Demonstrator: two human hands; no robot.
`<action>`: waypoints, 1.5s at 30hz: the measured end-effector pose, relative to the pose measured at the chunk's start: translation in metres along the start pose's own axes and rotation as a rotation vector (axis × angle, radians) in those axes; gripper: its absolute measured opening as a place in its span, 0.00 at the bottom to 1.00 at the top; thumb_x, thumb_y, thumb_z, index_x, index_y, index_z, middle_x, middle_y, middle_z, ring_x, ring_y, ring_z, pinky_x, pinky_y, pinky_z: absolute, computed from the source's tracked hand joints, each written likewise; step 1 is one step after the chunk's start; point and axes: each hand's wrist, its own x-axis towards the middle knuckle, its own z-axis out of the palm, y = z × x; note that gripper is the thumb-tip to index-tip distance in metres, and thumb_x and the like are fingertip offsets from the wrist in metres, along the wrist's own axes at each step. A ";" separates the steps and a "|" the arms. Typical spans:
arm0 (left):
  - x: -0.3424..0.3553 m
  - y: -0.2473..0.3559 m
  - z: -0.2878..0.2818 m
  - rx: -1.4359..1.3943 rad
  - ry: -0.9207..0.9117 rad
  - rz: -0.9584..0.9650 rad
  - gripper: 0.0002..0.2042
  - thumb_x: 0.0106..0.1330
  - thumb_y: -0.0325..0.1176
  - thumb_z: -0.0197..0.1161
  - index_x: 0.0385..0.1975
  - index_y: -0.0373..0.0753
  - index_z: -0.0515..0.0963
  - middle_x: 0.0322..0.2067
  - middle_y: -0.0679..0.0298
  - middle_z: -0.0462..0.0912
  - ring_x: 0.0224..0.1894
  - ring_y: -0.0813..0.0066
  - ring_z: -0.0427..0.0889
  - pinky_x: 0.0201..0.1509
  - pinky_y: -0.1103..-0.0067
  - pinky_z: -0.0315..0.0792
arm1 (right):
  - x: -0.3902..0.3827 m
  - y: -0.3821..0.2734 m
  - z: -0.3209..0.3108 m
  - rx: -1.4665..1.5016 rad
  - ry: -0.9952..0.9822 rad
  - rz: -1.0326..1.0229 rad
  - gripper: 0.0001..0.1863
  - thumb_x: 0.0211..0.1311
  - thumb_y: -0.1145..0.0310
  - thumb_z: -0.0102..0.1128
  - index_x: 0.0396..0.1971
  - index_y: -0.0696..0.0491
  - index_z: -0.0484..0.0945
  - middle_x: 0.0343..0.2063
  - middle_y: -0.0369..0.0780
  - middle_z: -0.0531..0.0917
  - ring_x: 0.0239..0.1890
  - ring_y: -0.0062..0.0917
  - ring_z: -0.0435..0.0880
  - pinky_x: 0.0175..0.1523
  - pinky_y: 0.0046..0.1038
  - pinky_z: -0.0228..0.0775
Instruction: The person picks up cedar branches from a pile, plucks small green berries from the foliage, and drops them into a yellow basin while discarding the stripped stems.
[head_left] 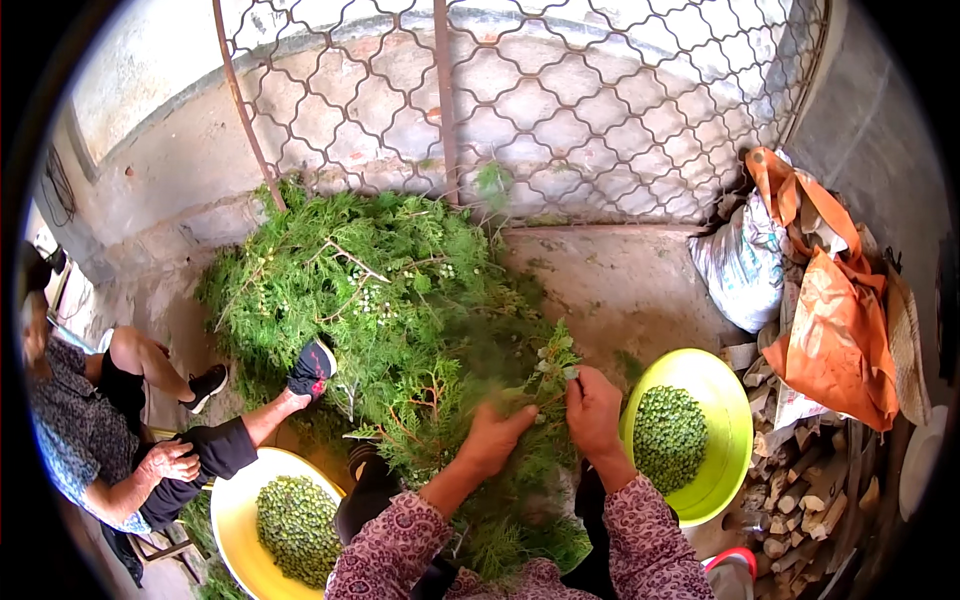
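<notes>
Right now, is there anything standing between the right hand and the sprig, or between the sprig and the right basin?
Nothing visible separates the right hand from the sprig, which it pinches. Toward the right basin, that hand itself lies between; no other obstacle shows.

1. Head view: the left of two wide fisheye cameras worn side by side on the person's head, looking steeply down and forward, upright and unmirrored.
2. Near field: patterned sleeves enter from the lower edge; the left hand and right hand lie just beyond, close below the lens.
3. Far field: a metal lattice crosses the top, farther away.
4. Margin: dark curved corners; straight edges bow toward the rim.
</notes>
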 end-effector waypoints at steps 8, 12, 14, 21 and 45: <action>-0.004 0.000 -0.016 0.152 -0.001 0.067 0.15 0.58 0.27 0.57 0.44 0.30 0.68 0.37 0.64 0.74 0.36 0.77 0.72 0.39 0.82 0.69 | 0.019 0.031 -0.040 1.209 0.151 0.916 0.04 0.58 0.68 0.52 0.29 0.53 0.71 0.23 0.37 0.75 0.15 0.15 0.66 0.16 0.11 0.54; 0.004 -0.014 -0.029 0.149 0.078 0.134 0.17 0.57 0.28 0.58 0.44 0.28 0.67 0.38 0.63 0.73 0.38 0.78 0.71 0.40 0.82 0.68 | 0.013 -0.002 -0.036 1.388 -0.171 1.046 0.04 0.58 0.67 0.52 0.29 0.51 0.70 0.26 0.37 0.74 0.18 0.15 0.67 0.17 0.12 0.55; 0.006 -0.019 -0.030 0.172 0.092 0.131 0.17 0.57 0.28 0.58 0.44 0.28 0.67 0.38 0.62 0.73 0.38 0.78 0.71 0.40 0.82 0.68 | 0.004 -0.010 -0.028 1.378 -0.401 0.947 0.04 0.58 0.68 0.53 0.29 0.51 0.71 0.26 0.37 0.74 0.21 0.14 0.68 0.17 0.12 0.56; 0.014 -0.025 -0.024 0.239 0.153 0.129 0.15 0.56 0.28 0.59 0.41 0.29 0.68 0.37 0.62 0.74 0.37 0.77 0.71 0.39 0.82 0.68 | -0.014 -0.026 -0.010 0.500 -0.460 0.246 0.12 0.48 0.69 0.60 0.34 0.56 0.73 0.26 0.37 0.77 0.27 0.19 0.76 0.31 0.21 0.67; -0.004 -0.023 -0.020 0.974 0.120 0.420 0.06 0.51 0.26 0.58 0.27 0.33 0.69 0.25 0.50 0.73 0.27 0.54 0.74 0.29 0.72 0.67 | -0.002 -0.033 -0.017 0.723 -0.480 0.462 0.11 0.51 0.73 0.59 0.35 0.57 0.74 0.21 0.32 0.73 0.20 0.11 0.69 0.24 0.14 0.60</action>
